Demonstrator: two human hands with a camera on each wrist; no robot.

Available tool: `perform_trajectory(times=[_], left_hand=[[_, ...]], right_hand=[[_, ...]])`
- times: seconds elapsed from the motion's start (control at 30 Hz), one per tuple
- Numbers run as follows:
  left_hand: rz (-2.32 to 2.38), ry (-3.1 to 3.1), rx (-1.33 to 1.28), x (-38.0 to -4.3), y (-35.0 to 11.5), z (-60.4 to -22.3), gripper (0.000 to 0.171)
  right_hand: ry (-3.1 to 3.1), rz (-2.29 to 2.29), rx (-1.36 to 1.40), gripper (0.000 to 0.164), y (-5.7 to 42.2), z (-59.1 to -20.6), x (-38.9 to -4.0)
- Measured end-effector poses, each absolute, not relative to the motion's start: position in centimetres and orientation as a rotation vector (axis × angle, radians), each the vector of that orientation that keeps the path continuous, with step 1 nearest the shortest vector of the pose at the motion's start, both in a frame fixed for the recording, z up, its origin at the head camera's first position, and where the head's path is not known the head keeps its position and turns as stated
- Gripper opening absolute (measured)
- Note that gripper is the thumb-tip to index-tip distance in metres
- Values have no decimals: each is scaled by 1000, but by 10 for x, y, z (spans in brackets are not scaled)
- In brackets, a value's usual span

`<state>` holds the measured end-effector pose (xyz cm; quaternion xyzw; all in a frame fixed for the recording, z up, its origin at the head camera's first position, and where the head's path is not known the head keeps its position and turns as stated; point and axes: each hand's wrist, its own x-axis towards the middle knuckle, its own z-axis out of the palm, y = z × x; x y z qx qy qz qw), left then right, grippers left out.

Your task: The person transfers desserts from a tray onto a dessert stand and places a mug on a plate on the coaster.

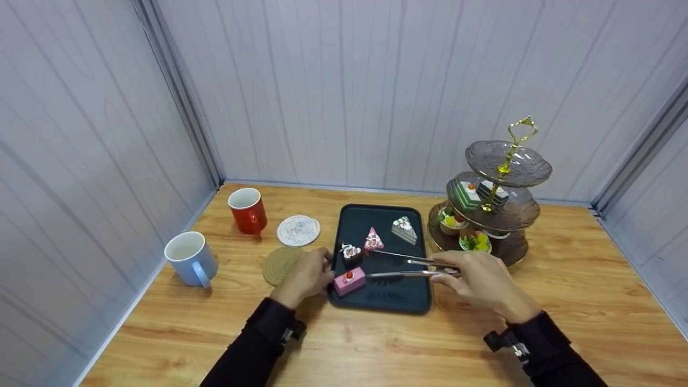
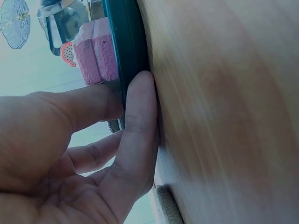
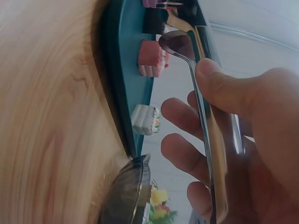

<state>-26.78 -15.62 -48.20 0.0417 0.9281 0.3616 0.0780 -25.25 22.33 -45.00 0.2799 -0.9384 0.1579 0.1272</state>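
A dark green tray (image 1: pixel 395 298) lies on the table with several toy cake pieces on it. My left hand (image 1: pixel 307 274) grips its left rim, thumb above and forefinger outside, as the left wrist view shows. Right beside that thumb sits a pink cake block (image 2: pixel 96 51) with a red topping. Metal tongs (image 3: pixel 202 107) with a spoon-like tip are held in my right hand (image 1: pixel 481 279). Their arms stand apart over the tray, one tip by the pink block. Near the other tip are a chocolate cake piece (image 1: pixel 352 257) and a pink cake wedge (image 1: pixel 374 239). A white layered wedge (image 1: pixel 405 230) lies farther back.
A three-tier stand (image 1: pixel 494 215) with toy cakes and cups rises right of the tray, close to my right hand. Leftward are a woven coaster (image 1: pixel 278 266), a white coaster (image 1: pixel 299 230), a red mug (image 1: pixel 247 210) and a light blue mug (image 1: pixel 188 258). Walls border the table.
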Motion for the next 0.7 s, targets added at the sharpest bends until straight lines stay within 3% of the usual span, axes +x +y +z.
perform_trajectory(times=[0.7], left_hand=[[1056, 2788, 114, -267, -157, -481, 32]], right_hand=[[-2652, 436, 955, 38, 200, -466, -265]])
